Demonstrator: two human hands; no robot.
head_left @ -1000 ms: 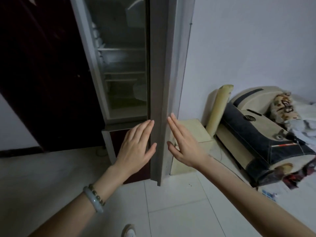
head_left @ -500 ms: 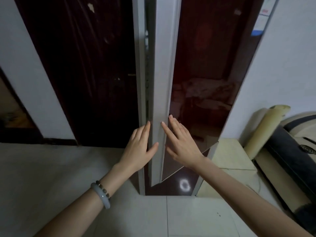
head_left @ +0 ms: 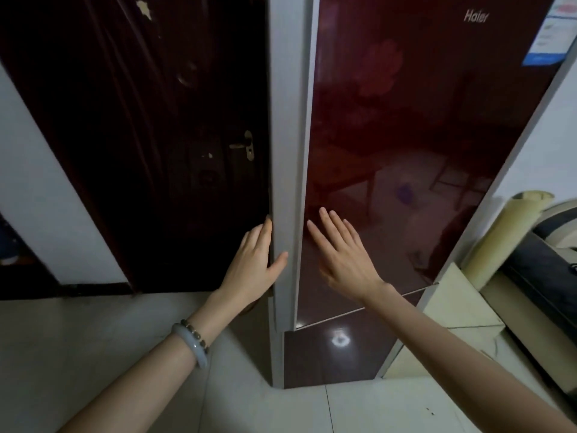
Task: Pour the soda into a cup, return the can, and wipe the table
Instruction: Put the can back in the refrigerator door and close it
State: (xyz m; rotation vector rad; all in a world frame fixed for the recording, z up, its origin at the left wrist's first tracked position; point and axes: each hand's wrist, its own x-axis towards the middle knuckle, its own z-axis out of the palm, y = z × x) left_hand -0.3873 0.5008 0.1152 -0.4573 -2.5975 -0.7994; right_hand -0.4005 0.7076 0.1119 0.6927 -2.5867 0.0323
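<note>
Two hands are up at the fridge's red upper door (head_left: 421,135), both relaxed and holding nothing. Your left hand (head_left: 253,264) lies flat along the grey side panel (head_left: 285,151) just left of that door, thumb across the panel's face. Your right hand (head_left: 343,260) spreads straight fingers (head_left: 329,225) over the door's lower part; whether it touches the glass you cannot tell. The door sits closed. A dark wooden door (head_left: 140,135) stands left of it. Where the soda can is, you cannot tell.
</note>
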